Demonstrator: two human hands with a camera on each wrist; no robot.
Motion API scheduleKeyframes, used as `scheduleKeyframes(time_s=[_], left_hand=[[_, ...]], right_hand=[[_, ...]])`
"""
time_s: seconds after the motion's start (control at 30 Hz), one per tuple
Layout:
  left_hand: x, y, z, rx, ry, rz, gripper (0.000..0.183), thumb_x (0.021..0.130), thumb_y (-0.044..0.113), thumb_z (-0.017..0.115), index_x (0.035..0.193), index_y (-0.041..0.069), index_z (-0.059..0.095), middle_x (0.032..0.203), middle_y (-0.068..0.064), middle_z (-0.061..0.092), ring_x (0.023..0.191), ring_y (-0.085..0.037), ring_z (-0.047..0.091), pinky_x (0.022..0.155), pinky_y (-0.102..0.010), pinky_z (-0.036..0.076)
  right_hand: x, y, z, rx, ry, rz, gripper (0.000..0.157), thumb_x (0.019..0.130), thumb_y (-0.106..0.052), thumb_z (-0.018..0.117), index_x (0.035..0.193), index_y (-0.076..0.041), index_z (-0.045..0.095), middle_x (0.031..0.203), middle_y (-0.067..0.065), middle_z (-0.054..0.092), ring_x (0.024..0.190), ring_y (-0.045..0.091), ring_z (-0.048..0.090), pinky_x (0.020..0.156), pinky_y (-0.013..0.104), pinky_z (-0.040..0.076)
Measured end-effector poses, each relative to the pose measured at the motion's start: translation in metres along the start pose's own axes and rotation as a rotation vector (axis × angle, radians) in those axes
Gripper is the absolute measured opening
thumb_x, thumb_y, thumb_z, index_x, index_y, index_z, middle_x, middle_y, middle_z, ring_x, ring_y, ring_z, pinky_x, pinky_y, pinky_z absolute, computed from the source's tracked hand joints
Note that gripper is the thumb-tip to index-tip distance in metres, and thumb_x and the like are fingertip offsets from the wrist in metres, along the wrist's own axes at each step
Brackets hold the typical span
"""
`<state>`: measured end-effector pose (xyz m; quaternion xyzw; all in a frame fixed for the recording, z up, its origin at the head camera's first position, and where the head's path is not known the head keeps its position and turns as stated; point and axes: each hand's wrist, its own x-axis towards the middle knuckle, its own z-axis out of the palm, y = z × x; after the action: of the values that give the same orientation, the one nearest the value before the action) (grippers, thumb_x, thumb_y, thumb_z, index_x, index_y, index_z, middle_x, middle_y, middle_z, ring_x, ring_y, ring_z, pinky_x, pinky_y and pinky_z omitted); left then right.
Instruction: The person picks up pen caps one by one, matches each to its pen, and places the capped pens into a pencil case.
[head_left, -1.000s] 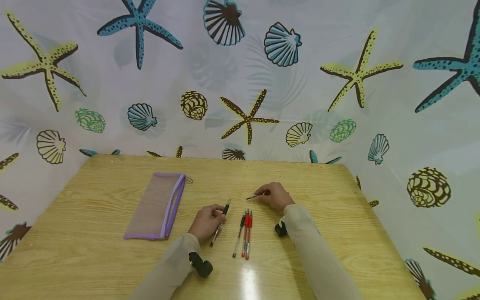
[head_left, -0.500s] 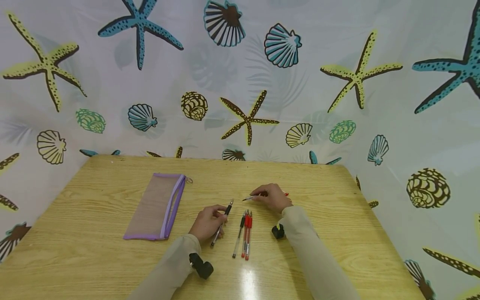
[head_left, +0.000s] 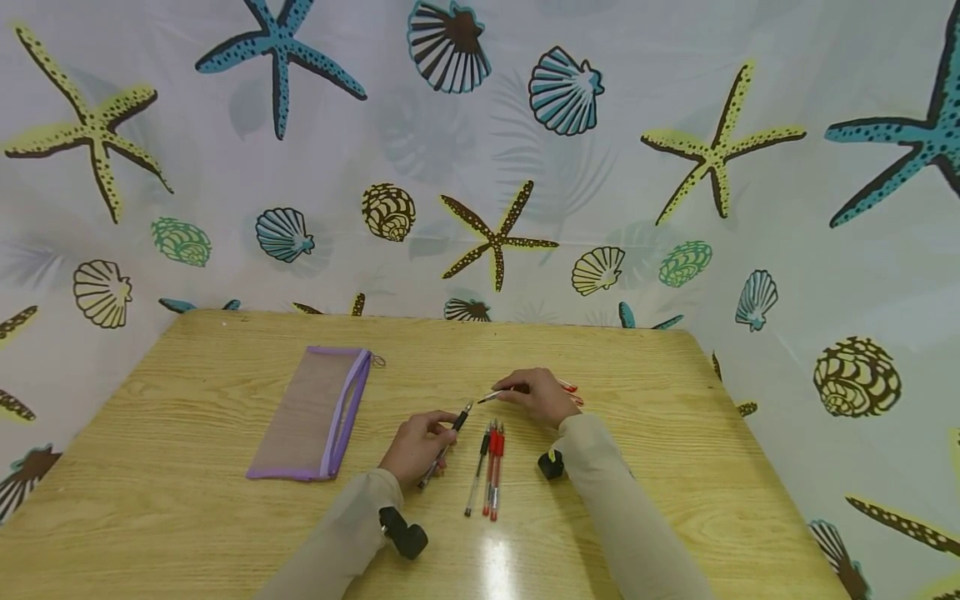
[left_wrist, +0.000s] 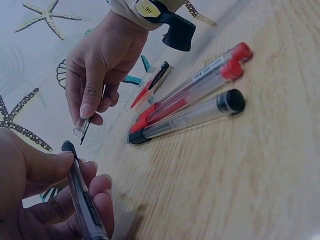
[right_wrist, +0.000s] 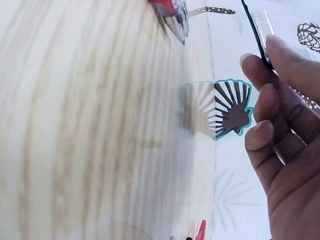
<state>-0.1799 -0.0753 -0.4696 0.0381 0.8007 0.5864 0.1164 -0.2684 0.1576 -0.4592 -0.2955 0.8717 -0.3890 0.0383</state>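
Note:
My left hand [head_left: 417, 447] pinches a black gel pen [left_wrist: 82, 197] between thumb and fingers, its bare tip angled up and away to the right. Across from it, my right hand [head_left: 537, 395] pinches a clear pen cap with a black clip [right_wrist: 261, 42] between thumb and index finger. In the left wrist view the cap's open end faces the pen tip, with a small gap between them. Just right of the held pen lie two red gel pens [head_left: 497, 475] and another black gel pen [head_left: 476, 477], side by side and uncapped.
Loose caps with red clips [head_left: 568, 386] lie behind my right hand; a black-clipped one [left_wrist: 159, 75] is beside them in the left wrist view. A mesh zip pouch with purple edging [head_left: 303, 417] lies at left on the wooden table [head_left: 187, 517]. A shell-patterned curtain [head_left: 337, 142] surrounds the far edges.
My right hand has moved left with the cap, closer to the pen tip, uncovering red-clipped caps behind it. The pen in my left hand has tilted and shifted slightly right.

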Motion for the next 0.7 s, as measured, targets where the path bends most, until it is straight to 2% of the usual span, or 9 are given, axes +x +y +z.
scheduleKeyframes(time_s=[0.37, 0.6, 0.7], left_hand=[[0.001, 0.001, 0.002, 0.008, -0.010, -0.013, 0.029, 0.097, 0.009, 0.057, 0.126, 0.005, 0.061, 0.094, -0.012, 0.062, 0.057, -0.018, 0.059, 0.051, -0.031, 0.052], [0.003, -0.001, 0.002, 0.020, -0.011, -0.009, 0.028, 0.097, 0.010, 0.057, 0.125, 0.005, 0.062, 0.093, -0.011, 0.062, 0.057, -0.018, 0.059, 0.050, -0.031, 0.052], [0.003, -0.001, 0.003, 0.017, -0.010, -0.014, 0.028, 0.097, 0.011, 0.058, 0.124, 0.006, 0.062, 0.094, -0.011, 0.062, 0.058, -0.018, 0.059, 0.051, -0.031, 0.052]], right_hand=[[0.000, -0.008, 0.001, 0.035, -0.015, -0.033, 0.023, 0.091, -0.014, 0.065, 0.109, 0.000, 0.071, 0.095, 0.008, 0.070, 0.076, 0.026, 0.063, 0.064, 0.026, 0.049], [0.002, -0.012, 0.003, 0.046, -0.030, -0.061, 0.021, 0.091, -0.011, 0.066, 0.107, -0.001, 0.072, 0.094, 0.006, 0.070, 0.068, 0.013, 0.055, 0.061, 0.024, 0.046], [0.002, -0.013, 0.003, 0.047, -0.040, -0.071, 0.020, 0.090, -0.010, 0.066, 0.106, -0.001, 0.073, 0.094, 0.005, 0.070, 0.068, 0.012, 0.053, 0.060, 0.024, 0.045]])
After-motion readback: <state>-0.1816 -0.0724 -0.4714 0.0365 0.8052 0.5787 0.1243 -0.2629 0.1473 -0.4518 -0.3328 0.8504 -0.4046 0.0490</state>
